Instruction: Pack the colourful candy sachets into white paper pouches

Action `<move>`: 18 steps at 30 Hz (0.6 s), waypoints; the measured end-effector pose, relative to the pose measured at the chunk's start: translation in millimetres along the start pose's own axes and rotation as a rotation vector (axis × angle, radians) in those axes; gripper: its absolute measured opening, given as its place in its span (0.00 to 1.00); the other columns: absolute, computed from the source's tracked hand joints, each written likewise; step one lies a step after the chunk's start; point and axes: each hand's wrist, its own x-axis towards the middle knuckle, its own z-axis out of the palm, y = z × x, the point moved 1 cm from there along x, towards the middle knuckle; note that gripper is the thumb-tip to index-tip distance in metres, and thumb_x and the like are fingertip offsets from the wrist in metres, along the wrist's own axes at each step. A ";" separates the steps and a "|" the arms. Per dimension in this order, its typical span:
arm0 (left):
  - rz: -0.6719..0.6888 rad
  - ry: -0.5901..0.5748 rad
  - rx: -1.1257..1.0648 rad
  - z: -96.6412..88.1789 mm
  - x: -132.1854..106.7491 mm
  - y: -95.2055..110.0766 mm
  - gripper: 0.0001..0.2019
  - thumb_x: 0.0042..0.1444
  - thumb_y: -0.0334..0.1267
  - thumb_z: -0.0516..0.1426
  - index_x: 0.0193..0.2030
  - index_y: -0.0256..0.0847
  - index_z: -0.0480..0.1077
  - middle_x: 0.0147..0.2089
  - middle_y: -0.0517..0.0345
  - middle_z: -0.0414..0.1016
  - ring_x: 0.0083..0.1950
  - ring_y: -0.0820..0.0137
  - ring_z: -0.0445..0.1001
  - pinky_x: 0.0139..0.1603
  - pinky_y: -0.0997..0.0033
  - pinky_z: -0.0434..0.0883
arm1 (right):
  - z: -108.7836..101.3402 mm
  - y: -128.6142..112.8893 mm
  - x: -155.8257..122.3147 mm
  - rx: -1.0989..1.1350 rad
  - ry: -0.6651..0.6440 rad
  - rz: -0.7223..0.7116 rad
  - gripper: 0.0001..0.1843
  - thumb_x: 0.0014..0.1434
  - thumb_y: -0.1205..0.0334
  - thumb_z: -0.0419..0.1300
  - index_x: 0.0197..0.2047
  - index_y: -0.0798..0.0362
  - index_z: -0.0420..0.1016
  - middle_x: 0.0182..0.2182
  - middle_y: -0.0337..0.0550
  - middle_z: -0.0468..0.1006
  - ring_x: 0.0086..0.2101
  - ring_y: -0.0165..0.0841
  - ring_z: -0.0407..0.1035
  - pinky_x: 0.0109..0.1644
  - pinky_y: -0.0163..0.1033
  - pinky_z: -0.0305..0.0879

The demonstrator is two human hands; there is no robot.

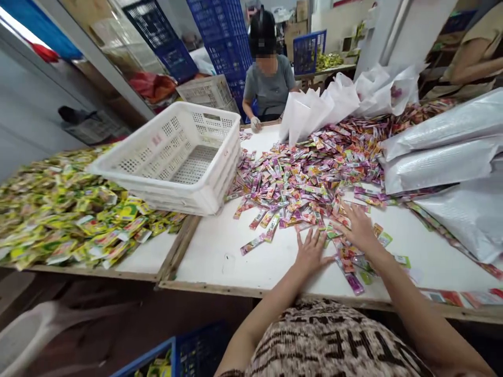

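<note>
A large heap of small purple, pink and orange packets [293, 178] spreads over the white tabletop [220, 256] in front of me. My left hand [310, 251] lies palm down at the heap's near edge, fingers spread, holding nothing that I can see. To its right, my right hand [357, 225] reaches over the packets with its fingers stretched out and apart, touching or just above them. Several loose packets [353, 269] lie between and below my hands, close to the table's front edge. What is under my palms is hidden.
A white perforated crate [212, 188] stands left of the heap, beside a pile of yellow-green packets [86, 220]. White bags [318, 112] stand at the back; silvery bags [444, 162] lie at right. A person [267, 84] sits across the table. A blue crate [196, 351] is below.
</note>
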 end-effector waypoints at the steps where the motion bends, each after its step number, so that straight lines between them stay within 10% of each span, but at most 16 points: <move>1: -0.001 0.007 -0.040 -3.3 0.1 -4.8 0.40 0.65 0.60 0.54 0.78 0.44 0.51 0.78 0.41 0.55 0.80 0.49 0.48 0.77 0.31 0.41 | -6.9 10.8 -36.4 -0.061 0.013 0.035 0.42 0.63 0.41 0.58 0.76 0.47 0.58 0.72 0.56 0.58 0.70 0.62 0.52 0.68 0.71 0.52; 6: -0.478 0.319 0.039 -50.0 -34.3 -82.2 0.39 0.63 0.56 0.56 0.74 0.32 0.59 0.76 0.23 0.51 0.78 0.36 0.47 0.71 0.24 0.44 | -48.4 53.7 -193.6 -0.106 0.252 0.299 0.31 0.65 0.43 0.52 0.64 0.52 0.73 0.60 0.59 0.75 0.62 0.53 0.67 0.67 0.61 0.62; 8: -0.785 0.442 0.126 -74.1 -41.9 -125.1 0.47 0.61 0.62 0.54 0.76 0.28 0.51 0.76 0.14 0.45 0.77 0.27 0.44 0.66 0.16 0.42 | -58.7 59.6 -236.7 -0.099 0.402 0.513 0.27 0.63 0.45 0.53 0.57 0.52 0.78 0.51 0.59 0.80 0.53 0.53 0.73 0.62 0.61 0.68; 11: -0.892 0.411 0.171 -95.9 -17.3 -156.6 0.50 0.63 0.64 0.48 0.77 0.22 0.44 0.74 0.08 0.44 0.78 0.28 0.44 0.68 0.20 0.45 | -51.2 51.3 -274.6 0.009 0.522 0.808 0.25 0.58 0.48 0.56 0.52 0.50 0.80 0.46 0.56 0.82 0.40 0.51 0.77 0.49 0.61 0.76; 18: -0.530 0.302 0.160 -118.7 106.4 -71.3 0.33 0.65 0.52 0.49 0.66 0.24 0.60 0.64 0.13 0.66 0.66 0.34 0.68 0.58 0.32 0.67 | -8.6 -12.6 -290.1 0.199 0.396 0.642 0.25 0.60 0.62 0.55 0.61 0.47 0.75 0.58 0.52 0.76 0.57 0.46 0.72 0.64 0.57 0.70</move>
